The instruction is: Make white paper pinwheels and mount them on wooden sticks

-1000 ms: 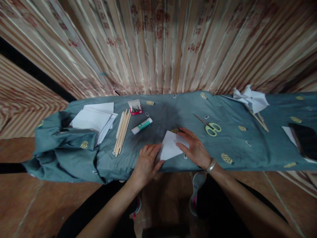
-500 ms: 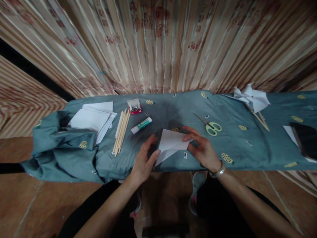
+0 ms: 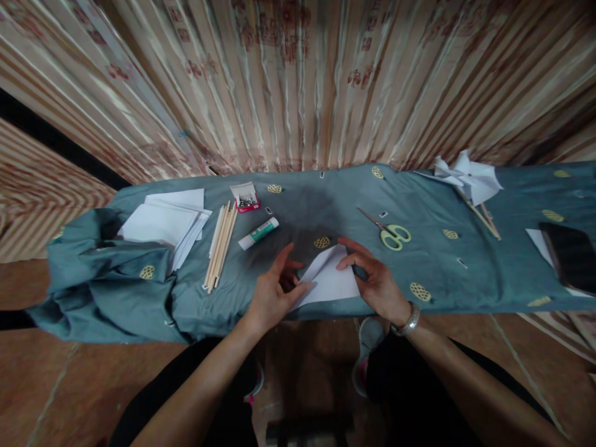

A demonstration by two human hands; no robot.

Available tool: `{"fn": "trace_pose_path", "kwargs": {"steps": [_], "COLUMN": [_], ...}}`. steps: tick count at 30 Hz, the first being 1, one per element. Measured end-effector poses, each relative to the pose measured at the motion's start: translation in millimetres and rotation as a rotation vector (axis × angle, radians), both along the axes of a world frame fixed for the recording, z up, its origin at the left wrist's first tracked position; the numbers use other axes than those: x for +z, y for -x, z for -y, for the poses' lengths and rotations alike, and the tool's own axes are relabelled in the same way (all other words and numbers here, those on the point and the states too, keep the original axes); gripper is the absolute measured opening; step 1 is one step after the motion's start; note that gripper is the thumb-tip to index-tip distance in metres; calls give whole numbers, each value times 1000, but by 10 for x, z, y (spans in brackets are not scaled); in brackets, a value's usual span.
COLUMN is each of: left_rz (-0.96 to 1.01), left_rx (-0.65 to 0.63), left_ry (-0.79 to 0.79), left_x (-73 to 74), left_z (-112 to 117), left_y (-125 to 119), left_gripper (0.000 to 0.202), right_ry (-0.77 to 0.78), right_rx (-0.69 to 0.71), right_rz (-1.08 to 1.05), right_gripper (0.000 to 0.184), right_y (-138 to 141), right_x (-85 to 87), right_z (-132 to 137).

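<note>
A white sheet of paper (image 3: 336,280), with one side folded up, is held low over the front edge of the cloth-covered table. My left hand (image 3: 275,290) has its thumb on the paper's left edge, its other fingers curled behind. At the upper right corner, my right hand (image 3: 378,284) pinches the same sheet between its fingers; a bracelet circles that wrist. Green-handled scissors (image 3: 395,237) lie slightly open beyond my right hand. A glue stick (image 3: 259,233) rests beyond my left hand.
Wooden sticks (image 3: 220,248) lie left of the glue stick, near a small red box (image 3: 246,203) of metal pins. White sheets (image 3: 161,222) are stacked farther left. At the right are paper pinwheels (image 3: 479,183) on sticks and a dark phone (image 3: 572,257). A pleated curtain (image 3: 298,93) hangs behind.
The paper has been turned between my hands, and its folded side now stands up on the left. My right fingers have shifted along its edge. The view has moved slightly right.
</note>
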State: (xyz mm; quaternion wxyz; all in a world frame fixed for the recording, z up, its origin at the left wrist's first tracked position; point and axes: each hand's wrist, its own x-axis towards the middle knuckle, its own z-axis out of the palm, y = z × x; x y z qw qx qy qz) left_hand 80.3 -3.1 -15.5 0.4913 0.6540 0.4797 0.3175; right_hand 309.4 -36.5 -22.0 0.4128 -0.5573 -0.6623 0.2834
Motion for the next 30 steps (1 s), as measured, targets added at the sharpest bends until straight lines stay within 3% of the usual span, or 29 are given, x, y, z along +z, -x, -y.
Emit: {"fn": "trace_pose_path", "kwargs": {"steps": [4,8,12,15,20,23,25,28,30], "left_rz": [-64,40,96,93,-200,-396,-540,-671,-707], "left_rx": [61,160,161,97,-29,-16,-94,-231,-249], "left_ry": [-41,-32,-20,-75,-312,-671,-858,-945,-965], "left_x": [-86,-166,-194,-184,-95,-17,16,23,11], "left_z": [-70,-117,-66,-4,11,27,78,176,208], "left_y": [23,36,-50,-92,57,162,178,139,109], "left_gripper": [63,80,98,94,37,44,58,60,51], "right_ry": [-185,-324,-405,-460,-465,-429,-416,-414,-419], "right_rx": [99,169,109,92,169,194,209,225,232], "right_rz": [338,708,913,919,833,765,742,749,759], "right_gripper": [24,31,31,29,29,31,33,33,31], "right_y": [-80,-58,127,250,246,172,127,79,50], "right_x": [37,133,204,209,126,57,34,41,50], "right_z": [65,163,254,308,378,399,407,418,434]}}
